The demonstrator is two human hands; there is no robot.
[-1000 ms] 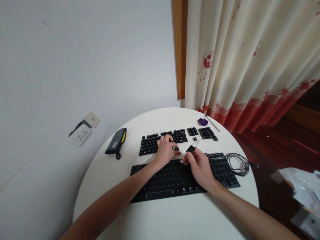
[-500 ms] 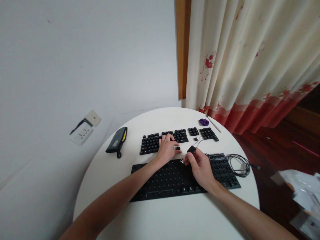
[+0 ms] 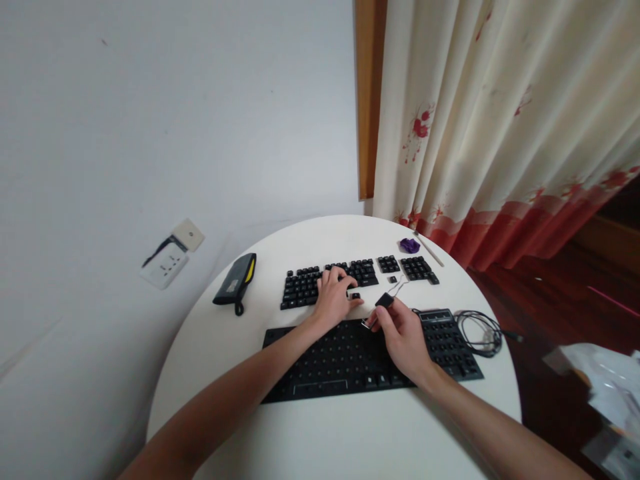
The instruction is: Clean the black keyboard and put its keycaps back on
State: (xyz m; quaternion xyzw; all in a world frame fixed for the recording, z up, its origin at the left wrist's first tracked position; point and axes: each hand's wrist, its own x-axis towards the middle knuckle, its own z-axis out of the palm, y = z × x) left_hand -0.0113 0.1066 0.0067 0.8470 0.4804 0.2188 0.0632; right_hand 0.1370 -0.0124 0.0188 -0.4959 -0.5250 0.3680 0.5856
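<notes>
My left hand (image 3: 333,295) rests over the loose black keycaps (image 3: 300,290) behind the keyboard. Its fingers are spread, with the thumb apart from the index finger. A single keycap (image 3: 356,295) lies on the table in the gap between them. Held over the keyboard (image 3: 345,360) is a keycap puller (image 3: 385,300), gripped by my right hand (image 3: 403,330). It has a black handle and thin wire loops at both ends. Many key positions on the keyboard are bare, while the number pad and a few bottom-row keys carry caps. My forearms cover parts of the keyboard.
The round white table (image 3: 310,440) also holds a dark pouch (image 3: 235,279) at left. More keycaps (image 3: 417,268), a purple crumpled thing (image 3: 410,245) and a thin brush-like stick (image 3: 429,250) lie at back right. A coiled cable (image 3: 483,333) sits near the right edge.
The view has shifted very slightly. Both hands and the keycap puller stay almost in the same place; the left thumb and index finger have barely moved about the single keycap.
</notes>
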